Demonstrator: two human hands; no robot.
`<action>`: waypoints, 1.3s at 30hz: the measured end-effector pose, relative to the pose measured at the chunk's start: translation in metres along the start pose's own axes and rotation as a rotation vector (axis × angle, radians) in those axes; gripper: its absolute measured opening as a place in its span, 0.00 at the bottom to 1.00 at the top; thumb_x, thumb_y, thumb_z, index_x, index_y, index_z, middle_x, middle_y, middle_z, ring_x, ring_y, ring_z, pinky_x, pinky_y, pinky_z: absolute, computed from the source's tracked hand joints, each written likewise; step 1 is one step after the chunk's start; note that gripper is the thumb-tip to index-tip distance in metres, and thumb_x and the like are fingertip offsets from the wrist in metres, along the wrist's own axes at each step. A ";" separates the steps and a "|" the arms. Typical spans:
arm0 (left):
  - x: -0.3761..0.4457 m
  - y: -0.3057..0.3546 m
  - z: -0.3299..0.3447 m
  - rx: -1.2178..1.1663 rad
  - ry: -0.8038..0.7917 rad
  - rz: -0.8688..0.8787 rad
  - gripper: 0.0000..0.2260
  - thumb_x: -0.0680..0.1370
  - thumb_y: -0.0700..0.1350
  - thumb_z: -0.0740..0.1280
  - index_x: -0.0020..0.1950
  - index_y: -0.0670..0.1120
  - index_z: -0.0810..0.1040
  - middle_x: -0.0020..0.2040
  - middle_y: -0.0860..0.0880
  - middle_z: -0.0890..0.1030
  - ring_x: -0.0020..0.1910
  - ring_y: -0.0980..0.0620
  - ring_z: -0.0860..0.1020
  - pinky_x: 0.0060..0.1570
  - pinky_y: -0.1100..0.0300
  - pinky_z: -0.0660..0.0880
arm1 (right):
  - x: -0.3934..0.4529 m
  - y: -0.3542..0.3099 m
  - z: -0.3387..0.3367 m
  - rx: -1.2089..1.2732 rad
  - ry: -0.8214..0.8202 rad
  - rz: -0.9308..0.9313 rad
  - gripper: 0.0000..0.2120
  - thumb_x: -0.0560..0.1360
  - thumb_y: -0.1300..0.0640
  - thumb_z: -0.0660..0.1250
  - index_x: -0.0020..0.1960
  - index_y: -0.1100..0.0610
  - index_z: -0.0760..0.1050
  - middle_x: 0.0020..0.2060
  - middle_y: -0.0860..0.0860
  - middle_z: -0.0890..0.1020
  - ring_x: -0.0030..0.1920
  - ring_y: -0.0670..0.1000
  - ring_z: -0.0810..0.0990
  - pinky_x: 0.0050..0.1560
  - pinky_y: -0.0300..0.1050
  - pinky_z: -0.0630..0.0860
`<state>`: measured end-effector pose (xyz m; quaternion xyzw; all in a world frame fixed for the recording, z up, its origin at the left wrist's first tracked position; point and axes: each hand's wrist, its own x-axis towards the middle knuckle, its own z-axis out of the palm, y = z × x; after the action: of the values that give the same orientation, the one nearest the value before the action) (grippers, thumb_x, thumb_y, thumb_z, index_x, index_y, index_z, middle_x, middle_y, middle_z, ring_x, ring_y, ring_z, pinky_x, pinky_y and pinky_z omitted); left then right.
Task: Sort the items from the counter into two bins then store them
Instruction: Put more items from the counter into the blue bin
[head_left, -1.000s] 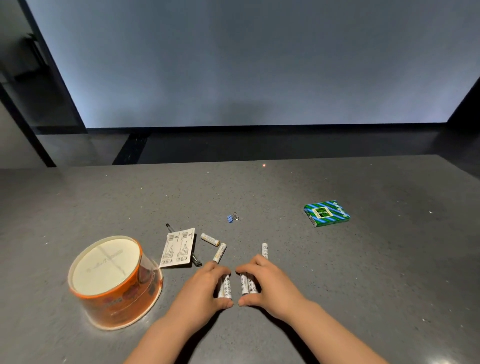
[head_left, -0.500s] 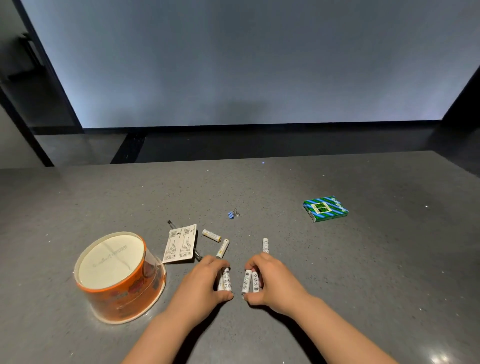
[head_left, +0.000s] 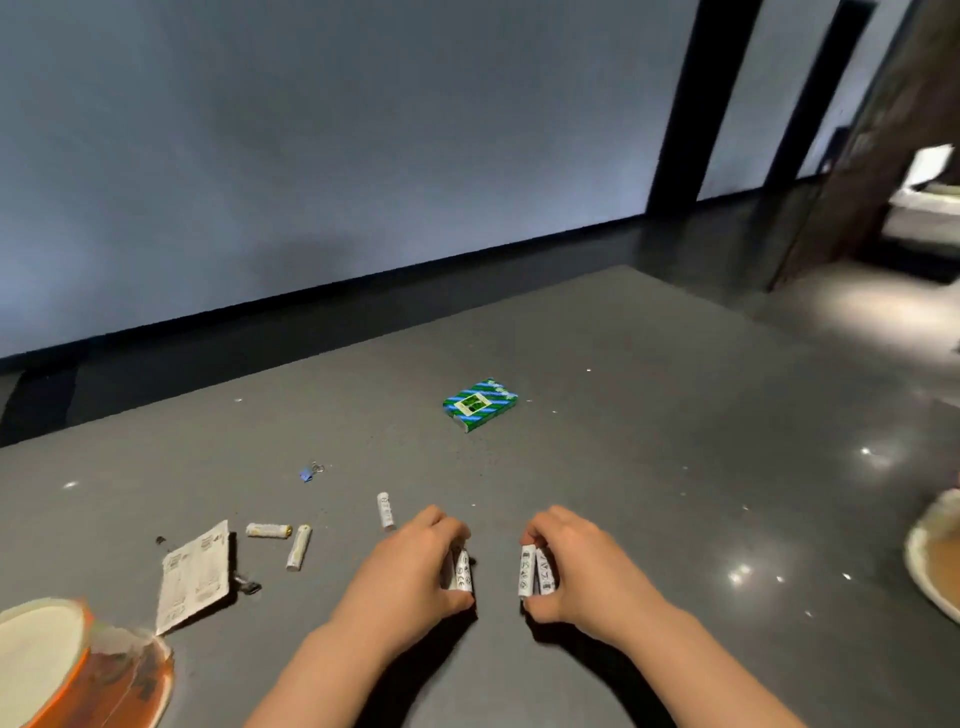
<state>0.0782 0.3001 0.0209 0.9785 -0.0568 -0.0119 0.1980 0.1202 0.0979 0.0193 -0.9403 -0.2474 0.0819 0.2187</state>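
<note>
Two battery pairs, clamped one in your left hand (head_left: 415, 564) and one in your right hand (head_left: 571, 564): lift level, then collect the stray battery (head_left: 385, 511) at eleven o'clock.

The orange tape roll (head_left: 78, 670) at the near left was cut off by the left and bottom edges and smeared by blur. A pale rimmed object (head_left: 935, 561) at the right edge showed only in part, too little to identify. The left hand (head_left: 410, 564) hid most of the batteries (head_left: 461, 569) it gripped. A dark item (head_left: 248, 584) lay partly under the printed card (head_left: 195, 574). The card's print was too small to read.
</note>
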 end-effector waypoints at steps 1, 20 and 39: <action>0.012 0.018 0.005 -0.009 -0.018 0.062 0.24 0.67 0.55 0.72 0.61 0.55 0.71 0.56 0.57 0.71 0.52 0.54 0.75 0.47 0.60 0.72 | -0.016 0.015 -0.011 0.002 0.040 0.061 0.20 0.63 0.53 0.72 0.53 0.51 0.72 0.48 0.44 0.71 0.50 0.50 0.74 0.47 0.42 0.70; -0.013 0.544 0.156 -0.322 -0.340 0.977 0.26 0.65 0.53 0.78 0.61 0.57 0.75 0.56 0.61 0.72 0.55 0.62 0.71 0.52 0.72 0.64 | -0.501 0.226 -0.186 -0.102 0.670 0.887 0.20 0.62 0.53 0.74 0.53 0.50 0.75 0.46 0.43 0.74 0.46 0.46 0.75 0.49 0.40 0.72; 0.008 0.761 0.274 -0.160 -0.419 0.947 0.24 0.65 0.58 0.76 0.59 0.57 0.75 0.54 0.60 0.73 0.51 0.61 0.72 0.47 0.63 0.75 | -0.619 0.453 -0.244 -0.021 0.334 0.999 0.27 0.60 0.53 0.78 0.57 0.49 0.74 0.53 0.46 0.76 0.51 0.49 0.76 0.53 0.47 0.76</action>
<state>-0.0075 -0.5027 0.0643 0.8039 -0.5305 -0.1210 0.2402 -0.1558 -0.6573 0.0606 -0.9460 0.2686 0.0227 0.1799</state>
